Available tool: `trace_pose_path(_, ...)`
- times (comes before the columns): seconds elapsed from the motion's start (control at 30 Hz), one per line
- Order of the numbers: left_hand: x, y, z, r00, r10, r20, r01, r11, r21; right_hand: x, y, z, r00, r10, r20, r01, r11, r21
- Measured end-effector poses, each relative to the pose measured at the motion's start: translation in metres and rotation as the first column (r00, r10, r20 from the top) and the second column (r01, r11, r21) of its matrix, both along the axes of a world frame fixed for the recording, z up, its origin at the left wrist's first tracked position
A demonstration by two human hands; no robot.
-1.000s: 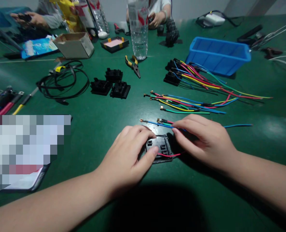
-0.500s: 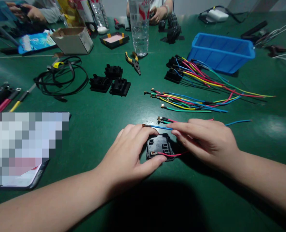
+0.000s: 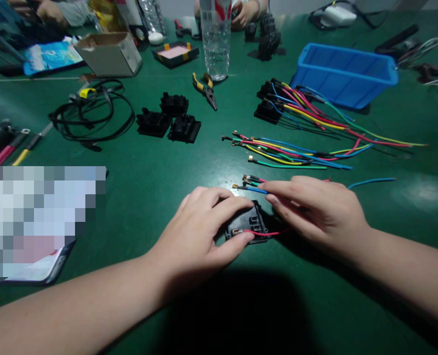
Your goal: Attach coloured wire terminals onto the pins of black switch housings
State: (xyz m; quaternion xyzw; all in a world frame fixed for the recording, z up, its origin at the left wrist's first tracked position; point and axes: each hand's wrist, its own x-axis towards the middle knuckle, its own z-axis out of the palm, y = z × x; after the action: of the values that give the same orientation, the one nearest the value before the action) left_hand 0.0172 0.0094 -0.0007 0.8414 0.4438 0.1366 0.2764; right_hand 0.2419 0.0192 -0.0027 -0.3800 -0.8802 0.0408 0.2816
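My left hand [image 3: 200, 229] grips a black plastic housing [image 3: 246, 218] on the green table, thumb at the near edge and fingers over the far side. A red wire [image 3: 265, 233] with a metal terminal lies across the housing, its terminal at one slot. In my right hand [image 3: 320, 209] a blue wire [image 3: 256, 189] is pinched between thumb and fingertips, its brass terminal pointing left just beyond the housing. The wire's tail comes out on the right. Partly covered by my right hand, a few more wires with terminals [image 3: 249, 178] lie close behind.
Several coloured wires [image 3: 292, 153] lie beyond my hands. Wired black housings [image 3: 268, 111] sit before a blue bin [image 3: 346, 74]. Bare black housings [image 3: 184, 128], pliers [image 3: 208, 92], a bottle [image 3: 216, 49] and a cable coil [image 3: 93, 116] stand farther back. A phone [image 3: 52, 268] lies left; other people's hands work opposite.
The blue wire's terminal has shifted right, away from my left fingers. My left fingers have slid farther over the housing's far edge. The view has tilted slightly.
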Motion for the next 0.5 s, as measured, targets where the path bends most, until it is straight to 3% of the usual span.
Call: trace_pose_path(0.5,0.0003,-0.0035,0.0029,0.999,0.027,-0.019,-0.027,1.000,0.008,-0.0031,-0.0001,0.0033,0.999,-0.034,-0.005,0.034,0.999,0.000)
